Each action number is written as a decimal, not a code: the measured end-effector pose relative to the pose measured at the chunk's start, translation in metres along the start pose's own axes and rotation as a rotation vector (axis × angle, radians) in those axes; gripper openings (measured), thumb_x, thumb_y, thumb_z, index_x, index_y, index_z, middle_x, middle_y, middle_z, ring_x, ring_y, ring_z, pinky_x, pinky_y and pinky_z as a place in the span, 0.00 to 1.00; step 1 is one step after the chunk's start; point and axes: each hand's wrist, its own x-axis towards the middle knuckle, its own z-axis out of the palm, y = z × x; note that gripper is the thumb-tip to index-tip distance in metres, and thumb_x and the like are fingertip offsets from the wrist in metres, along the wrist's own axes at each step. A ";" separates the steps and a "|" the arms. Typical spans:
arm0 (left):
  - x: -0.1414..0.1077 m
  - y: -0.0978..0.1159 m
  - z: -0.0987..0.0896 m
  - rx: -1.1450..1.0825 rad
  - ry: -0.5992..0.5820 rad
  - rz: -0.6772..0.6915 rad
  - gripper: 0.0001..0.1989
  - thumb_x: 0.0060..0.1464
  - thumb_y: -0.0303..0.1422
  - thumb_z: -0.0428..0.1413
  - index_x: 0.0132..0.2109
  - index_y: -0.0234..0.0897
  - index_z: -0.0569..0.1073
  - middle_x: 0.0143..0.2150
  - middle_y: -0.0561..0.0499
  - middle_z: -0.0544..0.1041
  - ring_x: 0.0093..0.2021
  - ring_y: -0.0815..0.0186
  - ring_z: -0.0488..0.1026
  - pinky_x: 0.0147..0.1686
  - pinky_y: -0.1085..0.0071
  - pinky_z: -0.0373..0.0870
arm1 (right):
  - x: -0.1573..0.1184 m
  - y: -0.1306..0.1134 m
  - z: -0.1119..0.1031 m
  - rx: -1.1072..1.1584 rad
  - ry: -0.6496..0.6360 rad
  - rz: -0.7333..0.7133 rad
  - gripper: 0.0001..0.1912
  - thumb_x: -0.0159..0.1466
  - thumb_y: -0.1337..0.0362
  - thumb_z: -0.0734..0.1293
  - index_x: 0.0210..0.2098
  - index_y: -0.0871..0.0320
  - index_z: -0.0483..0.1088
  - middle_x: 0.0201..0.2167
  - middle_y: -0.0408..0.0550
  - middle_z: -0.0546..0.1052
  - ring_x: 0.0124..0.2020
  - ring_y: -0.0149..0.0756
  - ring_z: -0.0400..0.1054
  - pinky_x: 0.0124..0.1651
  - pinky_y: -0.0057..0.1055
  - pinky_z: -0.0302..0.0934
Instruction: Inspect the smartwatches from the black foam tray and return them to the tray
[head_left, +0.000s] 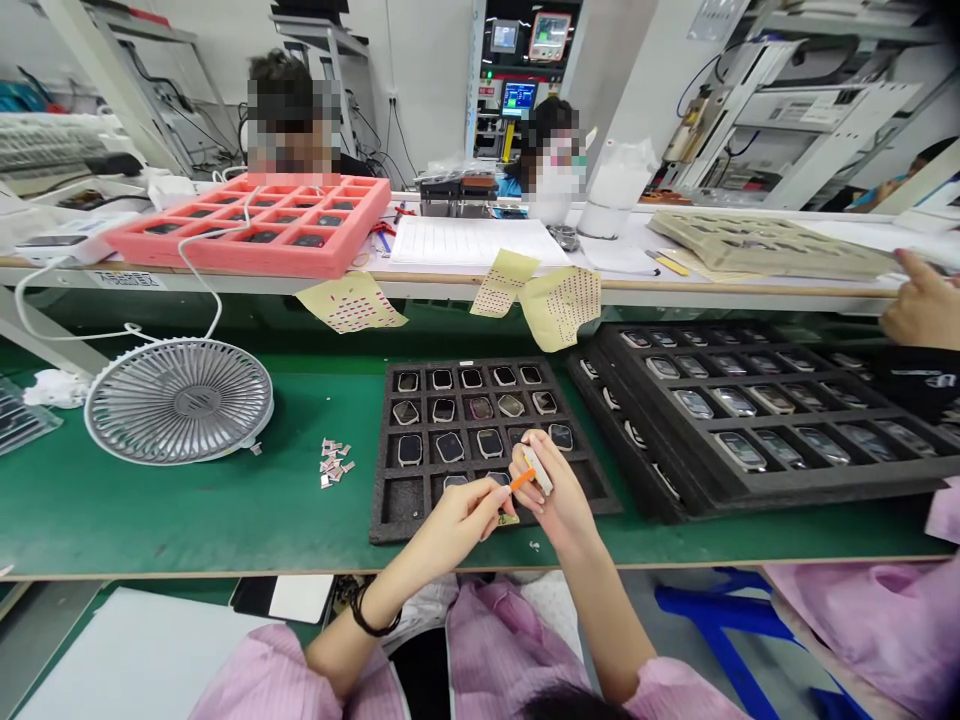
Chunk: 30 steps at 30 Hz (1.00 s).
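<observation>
My left hand [469, 518], with a dark band on its wrist, pinches a thin orange stick-like tool [523, 479]. The tool's far end meets a small pale watch case [538, 470], which my right hand [559, 490] grips on edge between thumb and fingers. What lies on the face of the case turned from me is hidden. Both hands are over the near side of a black foam tray [395, 500] whose pockets hold square watch bodies [449, 446]. The lower left pocket has no watch body in it. My hands cover part of the bottom row.
Left of the tray lie several small metallic pieces [334, 462] and a round fan [180, 400]. Stacked dark trays of watches [739, 450] stand right. A shelf above carries a pink foam tray [255, 225] and a beige tray [750, 243]. Another person's hand [926, 305] is at right.
</observation>
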 end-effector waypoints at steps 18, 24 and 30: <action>0.005 -0.014 -0.001 -0.124 -0.008 -0.011 0.27 0.56 0.57 0.48 0.30 0.35 0.71 0.13 0.59 0.57 0.15 0.74 0.49 0.17 0.75 0.47 | 0.011 0.022 0.000 0.251 -0.142 0.098 0.19 0.56 0.54 0.72 0.36 0.52 0.59 0.15 0.28 0.59 0.10 0.19 0.34 0.12 0.20 0.28; 0.009 -0.012 -0.007 -0.040 0.148 -0.021 0.28 0.52 0.59 0.50 0.26 0.37 0.68 0.14 0.59 0.56 0.16 0.73 0.51 0.17 0.76 0.50 | 0.012 0.026 0.000 0.152 0.016 -0.047 0.18 0.58 0.53 0.71 0.35 0.53 0.60 0.14 0.28 0.62 0.10 0.19 0.38 0.13 0.20 0.33; 0.014 -0.009 0.001 0.054 0.196 0.046 0.24 0.52 0.55 0.54 0.26 0.37 0.68 0.22 0.54 0.66 0.22 0.70 0.61 0.22 0.75 0.59 | 0.007 0.041 0.006 -0.176 0.155 -0.187 0.15 0.59 0.52 0.69 0.36 0.53 0.62 0.20 0.33 0.63 0.15 0.22 0.49 0.16 0.22 0.42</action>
